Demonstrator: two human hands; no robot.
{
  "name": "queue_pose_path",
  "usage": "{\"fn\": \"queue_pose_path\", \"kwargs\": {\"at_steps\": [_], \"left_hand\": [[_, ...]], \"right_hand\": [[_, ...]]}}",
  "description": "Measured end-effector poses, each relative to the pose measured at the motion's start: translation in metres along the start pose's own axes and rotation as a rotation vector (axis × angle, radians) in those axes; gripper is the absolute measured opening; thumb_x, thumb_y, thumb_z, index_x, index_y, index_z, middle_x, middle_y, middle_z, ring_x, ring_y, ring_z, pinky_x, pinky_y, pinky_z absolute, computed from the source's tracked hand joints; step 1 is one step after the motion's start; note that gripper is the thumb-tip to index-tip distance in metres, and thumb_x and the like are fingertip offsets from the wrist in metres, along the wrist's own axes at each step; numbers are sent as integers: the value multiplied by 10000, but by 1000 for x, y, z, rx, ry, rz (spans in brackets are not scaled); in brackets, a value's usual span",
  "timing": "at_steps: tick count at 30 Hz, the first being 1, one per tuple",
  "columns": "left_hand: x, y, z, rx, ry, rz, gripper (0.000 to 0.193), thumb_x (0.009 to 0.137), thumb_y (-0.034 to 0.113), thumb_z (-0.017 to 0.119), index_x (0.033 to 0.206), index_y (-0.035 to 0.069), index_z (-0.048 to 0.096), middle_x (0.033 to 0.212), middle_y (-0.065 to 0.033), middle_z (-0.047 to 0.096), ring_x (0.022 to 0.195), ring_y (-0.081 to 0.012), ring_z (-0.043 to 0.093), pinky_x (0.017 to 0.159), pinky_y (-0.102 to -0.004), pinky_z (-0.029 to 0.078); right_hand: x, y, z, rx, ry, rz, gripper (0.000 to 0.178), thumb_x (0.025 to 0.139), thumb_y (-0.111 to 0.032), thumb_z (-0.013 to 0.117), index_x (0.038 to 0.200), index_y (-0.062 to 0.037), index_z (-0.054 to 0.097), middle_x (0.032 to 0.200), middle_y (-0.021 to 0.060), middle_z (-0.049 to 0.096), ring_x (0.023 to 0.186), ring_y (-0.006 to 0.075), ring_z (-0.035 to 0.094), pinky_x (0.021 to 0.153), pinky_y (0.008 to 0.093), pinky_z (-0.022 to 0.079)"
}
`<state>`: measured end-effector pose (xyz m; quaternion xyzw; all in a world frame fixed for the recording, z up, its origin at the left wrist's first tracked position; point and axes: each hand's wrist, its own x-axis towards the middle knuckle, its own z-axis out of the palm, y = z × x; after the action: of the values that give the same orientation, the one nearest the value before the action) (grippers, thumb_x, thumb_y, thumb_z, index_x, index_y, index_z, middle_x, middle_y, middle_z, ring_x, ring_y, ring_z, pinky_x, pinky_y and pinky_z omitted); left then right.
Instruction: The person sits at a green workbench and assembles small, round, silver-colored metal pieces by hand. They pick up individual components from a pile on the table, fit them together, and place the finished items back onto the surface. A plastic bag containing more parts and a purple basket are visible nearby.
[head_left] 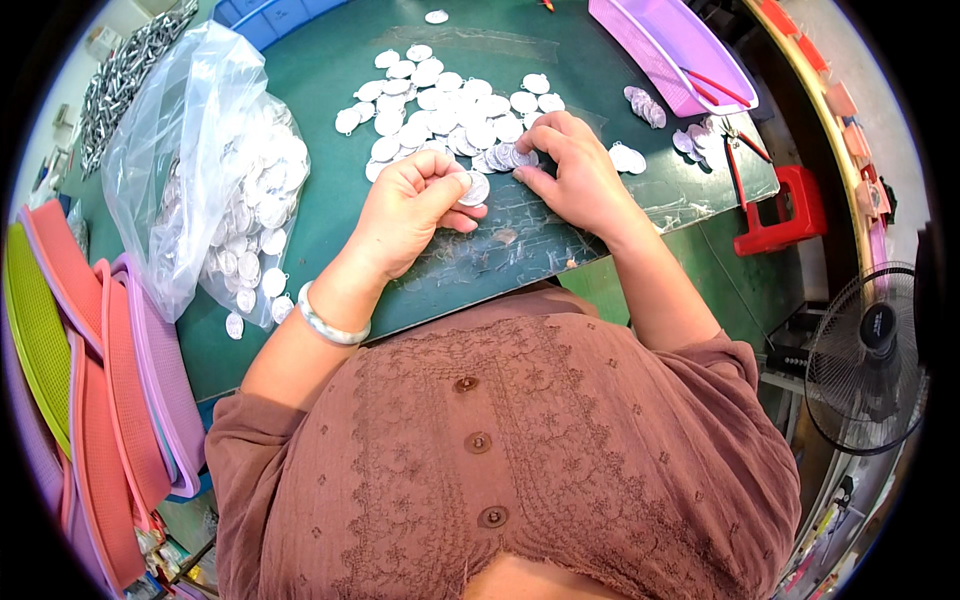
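My left hand (415,205) is closed, pinching a round silver medal (474,188) between thumb and fingers, just above the near part of the table. A loose pile of similar medals (445,105), some with small loops at the rim, spreads beyond both hands. My right hand (575,175) curls at the pile's near right edge. Its thumb and fingertips close on the end of an overlapping row of medals (503,157). How many medals lie within its fingers is partly hidden.
The green table (330,290) has a worn near edge. A clear plastic bag (190,150) of medals stands left, beside stacked baskets (125,370). At right are a purple basket (665,50), red-handled pliers (735,165), small medal heaps (645,107), a red stool (790,215) and a fan (868,350).
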<state>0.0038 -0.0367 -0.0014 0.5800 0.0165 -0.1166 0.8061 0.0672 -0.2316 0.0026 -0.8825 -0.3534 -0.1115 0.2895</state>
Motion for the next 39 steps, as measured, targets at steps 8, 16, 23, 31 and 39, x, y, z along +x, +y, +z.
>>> {"fn": "queue_pose_path", "kwargs": {"at_steps": [8, 16, 23, 31, 39], "left_hand": [[1, 4, -1, -93, 14, -80, 138, 818, 52, 493, 946, 10, 522, 833, -110, 609, 696, -154, 608, 591, -224, 507], [0, 4, 0, -130, -40, -126, 216, 813, 79, 518, 1014, 2, 527, 855, -86, 593, 710, -138, 593, 604, -222, 501], [-1, 0, 3, -72, -14, -72, 172, 818, 131, 557, 941, 11, 554, 801, -46, 582, 678, -119, 569, 566, -216, 466], [-2, -1, -1, -101, 38, -32, 159, 825, 125, 543, 924, 4, 569, 792, -49, 594, 669, -111, 567, 551, -210, 460], [-4, 2, 3, -78, 60, -26, 166, 823, 124, 546, 923, -4, 579, 815, -58, 605, 671, -112, 573, 555, -208, 470]], "right_hand": [[-3, -2, -3, 175, -53, 124, 377, 639, -51, 647, 986, -32, 502, 859, 90, 535, 806, 221, 501, 731, 306, 415], [-2, -11, -3, 334, -54, 144, 435, 617, -36, 639, 1017, -20, 468, 837, 67, 502, 785, 169, 481, 725, 271, 410], [0, -41, 5, 411, 40, -49, 443, 620, -32, 651, 1022, -28, 463, 886, 102, 498, 732, 209, 496, 656, 292, 437], [-1, -30, 2, 722, -83, 217, 289, 708, -62, 645, 963, 10, 530, 810, 33, 545, 717, 83, 495, 633, 220, 428], [0, -33, 4, 954, -106, 468, 159, 772, -74, 587, 883, 38, 566, 786, 16, 574, 690, 61, 511, 624, 202, 424]]}}
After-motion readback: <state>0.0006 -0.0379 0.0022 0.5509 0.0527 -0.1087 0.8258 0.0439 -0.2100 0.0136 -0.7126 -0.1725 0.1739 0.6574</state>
